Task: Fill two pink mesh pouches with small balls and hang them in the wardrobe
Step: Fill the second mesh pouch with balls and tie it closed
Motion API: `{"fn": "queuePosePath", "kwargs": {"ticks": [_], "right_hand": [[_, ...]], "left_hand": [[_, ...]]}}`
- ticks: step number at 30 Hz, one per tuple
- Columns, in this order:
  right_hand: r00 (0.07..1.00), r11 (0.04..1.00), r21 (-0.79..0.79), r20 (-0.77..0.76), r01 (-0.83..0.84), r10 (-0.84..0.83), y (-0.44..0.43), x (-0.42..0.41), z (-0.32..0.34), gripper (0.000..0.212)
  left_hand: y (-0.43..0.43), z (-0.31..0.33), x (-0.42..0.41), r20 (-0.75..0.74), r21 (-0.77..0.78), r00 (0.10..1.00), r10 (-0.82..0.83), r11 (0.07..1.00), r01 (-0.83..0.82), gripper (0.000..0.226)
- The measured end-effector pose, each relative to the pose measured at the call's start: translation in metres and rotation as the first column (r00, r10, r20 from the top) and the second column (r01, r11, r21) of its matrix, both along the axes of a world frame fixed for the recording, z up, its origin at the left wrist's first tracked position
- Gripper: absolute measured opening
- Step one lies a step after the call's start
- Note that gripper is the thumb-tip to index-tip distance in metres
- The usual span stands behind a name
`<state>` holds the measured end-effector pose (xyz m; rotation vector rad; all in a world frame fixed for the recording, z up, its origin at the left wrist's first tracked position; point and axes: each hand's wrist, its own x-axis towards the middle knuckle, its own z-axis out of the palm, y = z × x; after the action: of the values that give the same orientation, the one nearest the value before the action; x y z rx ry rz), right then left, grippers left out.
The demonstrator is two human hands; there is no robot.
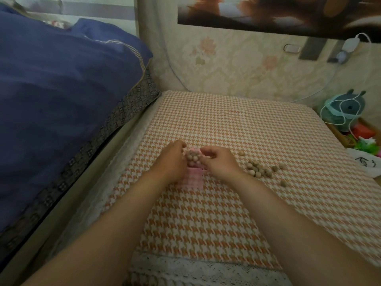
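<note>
Head view: both hands meet over the middle of the houndstooth-covered table (206,213). The left hand (172,162) is curled in against the left side of a pink mesh pouch (193,159), fingers pinching its edge. The right hand (219,162) presses in from the right, fingertips gripping the pouch's top. Between them the pouch bulges with tan small balls (192,157), held right in the gap between the two hands. Below the hands, a second pink pouch (191,179) lies flat on the cloth, partly under the left wrist. Just right of the right hand, a loose heap of balls (260,171) sits on the table, a few strays scattered toward the right edge. Off the table's left edge lies a blue quilt (61,89).
</note>
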<state>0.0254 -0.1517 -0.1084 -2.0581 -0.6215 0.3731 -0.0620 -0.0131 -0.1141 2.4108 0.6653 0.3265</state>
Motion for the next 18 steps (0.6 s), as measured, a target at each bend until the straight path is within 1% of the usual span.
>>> {"fn": "queuePosePath", "kwargs": {"ticks": [1, 2, 3, 5, 7, 9, 10, 12, 13, 15, 18], "right_hand": [[0.999, 0.999, -0.036, 0.045, -0.006, 0.007, -0.003, 0.001, 0.001, 0.037], [0.996, 0.997, -0.072, 0.093, -0.004, 0.01, -0.006, 0.001, 0.003, 0.035], [0.989, 0.995, -0.097, 0.148, 0.009, 0.006, -0.008, 0.0, 0.004, 0.031], [0.963, 0.991, -0.125, 0.27, 0.054, -0.018, -0.013, -0.005, 0.006, 0.016], [0.945, 0.982, -0.166, 0.326, 0.093, -0.034, -0.016, -0.011, 0.007, 0.004], [0.969, 0.966, -0.25, 0.248, 0.065, -0.001, -0.019, -0.018, 0.006, 0.004], [0.98, 0.953, -0.3, 0.196, 0.027, 0.034, -0.02, -0.022, 0.004, 0.013], [0.988, 0.935, -0.352, 0.125, -0.044, 0.093, -0.024, -0.028, 0.0, 0.033], [0.988, 0.936, -0.347, 0.109, -0.065, 0.109, -0.026, -0.031, -0.001, 0.04], [0.991, 0.949, -0.301, 0.06, -0.095, 0.118, -0.034, -0.036, 0.003, 0.044], [0.992, 0.968, -0.218, -0.004, -0.121, 0.123, -0.046, -0.038, 0.011, 0.045]], "left_hand": [[-0.001, 0.001, -0.003, -0.039, 0.065, 0.999, 0.036, 0.997, -0.034, 0.047], [-0.002, 0.004, -0.006, -0.1, 0.095, 0.993, 0.065, 0.994, -0.055, 0.045], [-0.004, 0.006, -0.009, -0.182, 0.101, 0.98, 0.078, 0.993, -0.06, 0.048], [-0.011, 0.011, -0.015, -0.345, 0.097, 0.937, 0.064, 0.995, -0.032, 0.059], [-0.019, 0.016, -0.019, -0.416, 0.161, 0.907, 0.061, 0.987, 0.007, 0.053], [-0.025, 0.017, -0.022, -0.414, 0.223, 0.908, 0.066, 0.974, 0.031, 0.043], [-0.028, 0.016, -0.023, -0.4, 0.218, 0.915, 0.062, 0.975, 0.029, 0.037], [-0.031, 0.014, -0.027, -0.358, 0.13, 0.932, 0.05, 0.992, -0.003, 0.031], [-0.032, 0.014, -0.03, -0.337, 0.072, 0.941, 0.044, 0.997, -0.021, 0.034], [-0.032, 0.017, -0.037, -0.297, -0.01, 0.955, 0.008, 1.0, -0.011, 0.038], [-0.035, 0.023, -0.047, -0.222, -0.063, 0.965, -0.142, 0.989, 0.131, 0.028]]}}
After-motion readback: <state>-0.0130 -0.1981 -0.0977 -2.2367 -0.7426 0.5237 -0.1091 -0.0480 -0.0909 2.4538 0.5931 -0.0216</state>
